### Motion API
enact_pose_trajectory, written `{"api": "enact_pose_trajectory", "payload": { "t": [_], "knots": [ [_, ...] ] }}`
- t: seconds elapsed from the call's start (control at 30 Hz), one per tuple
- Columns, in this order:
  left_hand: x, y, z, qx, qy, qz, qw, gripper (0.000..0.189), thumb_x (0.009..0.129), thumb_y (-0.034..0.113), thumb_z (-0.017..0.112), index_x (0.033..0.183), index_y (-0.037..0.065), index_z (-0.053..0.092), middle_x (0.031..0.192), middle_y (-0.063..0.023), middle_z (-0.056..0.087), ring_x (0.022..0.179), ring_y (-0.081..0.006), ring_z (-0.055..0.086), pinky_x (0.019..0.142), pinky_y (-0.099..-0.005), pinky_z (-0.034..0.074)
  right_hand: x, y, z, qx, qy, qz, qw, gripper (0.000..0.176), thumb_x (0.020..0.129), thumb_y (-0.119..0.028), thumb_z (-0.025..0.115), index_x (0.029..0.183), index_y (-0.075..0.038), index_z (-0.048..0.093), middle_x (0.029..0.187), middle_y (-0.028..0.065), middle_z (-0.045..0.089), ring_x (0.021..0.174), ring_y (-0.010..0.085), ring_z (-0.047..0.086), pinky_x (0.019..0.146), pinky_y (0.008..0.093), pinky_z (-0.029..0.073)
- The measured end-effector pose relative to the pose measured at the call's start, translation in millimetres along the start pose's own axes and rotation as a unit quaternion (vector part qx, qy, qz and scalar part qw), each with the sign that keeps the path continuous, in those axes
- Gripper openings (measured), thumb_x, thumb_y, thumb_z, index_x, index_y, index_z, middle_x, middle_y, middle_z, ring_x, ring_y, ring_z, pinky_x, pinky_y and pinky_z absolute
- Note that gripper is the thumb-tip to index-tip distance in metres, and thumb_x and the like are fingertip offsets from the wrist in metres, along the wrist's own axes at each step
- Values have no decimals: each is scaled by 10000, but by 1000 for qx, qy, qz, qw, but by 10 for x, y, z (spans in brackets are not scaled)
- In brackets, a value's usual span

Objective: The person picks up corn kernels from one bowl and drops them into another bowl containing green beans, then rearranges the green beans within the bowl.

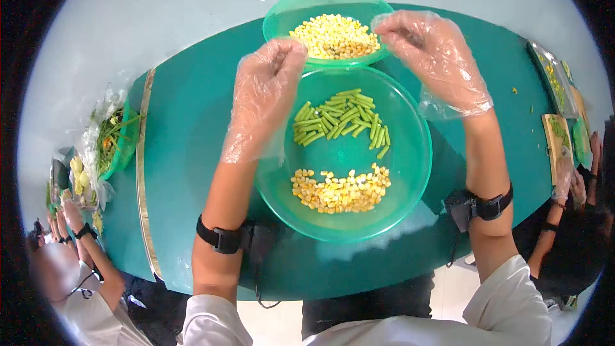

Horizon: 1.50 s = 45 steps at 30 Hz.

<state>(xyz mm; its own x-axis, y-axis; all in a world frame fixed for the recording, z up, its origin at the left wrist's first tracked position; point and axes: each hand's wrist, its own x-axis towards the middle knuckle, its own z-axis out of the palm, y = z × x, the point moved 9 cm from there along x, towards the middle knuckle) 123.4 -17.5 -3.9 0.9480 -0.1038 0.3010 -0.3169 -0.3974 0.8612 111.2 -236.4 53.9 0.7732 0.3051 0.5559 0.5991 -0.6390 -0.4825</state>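
Observation:
Both my hands wear clear plastic gloves and are raised over the table with the fingers curled in. My left hand (266,86) is closed, its fingertips overlapping the front left rim of the far green bowl (278,22). My right hand (432,54) is closed too, with its fingertips at that bowl's right rim. I cannot tell what, if anything, the fingers hold. Yellow corn kernels (336,35) lie in the far bowl. Nearer me stands a larger green basin (343,227), with cut green bean pieces (339,115) at its back and corn kernels (339,192) at its front.
At the left, a green basket (128,144) holds leafy scraps beside plastic bags. A person (96,282) works there. On the right are a metal tray (552,80) and a cutting board (556,144) with chopped greens, and another person's gloved hand (564,176). The green table (198,102) has a curved edge.

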Motion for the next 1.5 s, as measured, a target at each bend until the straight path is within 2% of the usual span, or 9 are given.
{"api": "enact_pose_trajectory", "payload": {
  "t": [0.1,0.2,0.3,0.4,0.53,0.8,1.0,1.3,1.5],
  "knots": [
    [-55,126,35,-7,-11,12,1000,294,984,294,640,958,7,697,777,-15,594,745,-101,526,675,-291,440,-50,-206,190,2,-11,-47,999,186,911,-160,611,984,-24,716,911,211,706,865,390,689,791,449,546],
    [-174,338,255,160,-208,27,965,246,952,244,678,954,-1,683,737,-66,595,720,-114,534,673,-306,461,-137,-209,560,72,-75,-10,995,198,885,-177,611,973,-33,714,847,216,690,803,414,674,776,466,548],
    [-569,389,574,177,-377,53,907,201,909,206,713,943,11,678,726,-122,616,701,-173,591,692,-336,495,-225,-171,845,95,-121,-16,988,204,884,-176,597,971,-37,717,855,218,693,811,413,679,773,463,549],
    [-715,374,855,115,-412,98,898,165,885,179,732,931,28,684,775,-142,672,726,-259,647,721,-374,519,-227,-159,874,134,-118,9,984,207,881,-175,589,969,-40,718,866,220,695,832,414,683,784,463,549],
    [-786,334,1033,123,-425,120,889,169,864,144,741,1001,52,707,896,-126,718,818,-316,667,772,-401,530,-242,-153,887,126,-130,-12,983,186,941,-146,609,1051,-31,704,843,155,695,724,305,650,727,378,540],
    [-938,342,1126,158,-483,156,847,416,837,119,744,1249,126,689,1146,-163,682,1070,-375,655,972,-449,508,-249,-138,875,113,-121,-21,986,173,930,-152,628,1022,-28,705,846,165,696,747,313,673,729,385,544],
    [-1013,335,1122,197,-508,124,830,545,800,162,790,1329,152,660,1212,-163,655,1093,-378,641,988,-450,493,-243,-154,888,100,-130,-15,986,171,932,-156,622,1019,-32,702,874,164,703,773,322,682,743,388,546],
    [-1010,237,1094,184,-474,137,850,317,780,135,786,1079,41,735,1114,-159,707,1042,-354,679,963,-423,510,-258,-162,932,64,-157,-20,985,186,923,-149,622,1039,-34,711,919,180,712,831,355,691,772,413,549],
    [-999,201,1091,154,-467,150,858,217,788,92,751,993,26,730,961,-170,727,905,-348,707,849,-405,546,-261,-212,934,52,-169,-31,984,197,925,-161,612,1033,-28,710,912,185,712,837,372,688,774,421,548]
  ]
}}
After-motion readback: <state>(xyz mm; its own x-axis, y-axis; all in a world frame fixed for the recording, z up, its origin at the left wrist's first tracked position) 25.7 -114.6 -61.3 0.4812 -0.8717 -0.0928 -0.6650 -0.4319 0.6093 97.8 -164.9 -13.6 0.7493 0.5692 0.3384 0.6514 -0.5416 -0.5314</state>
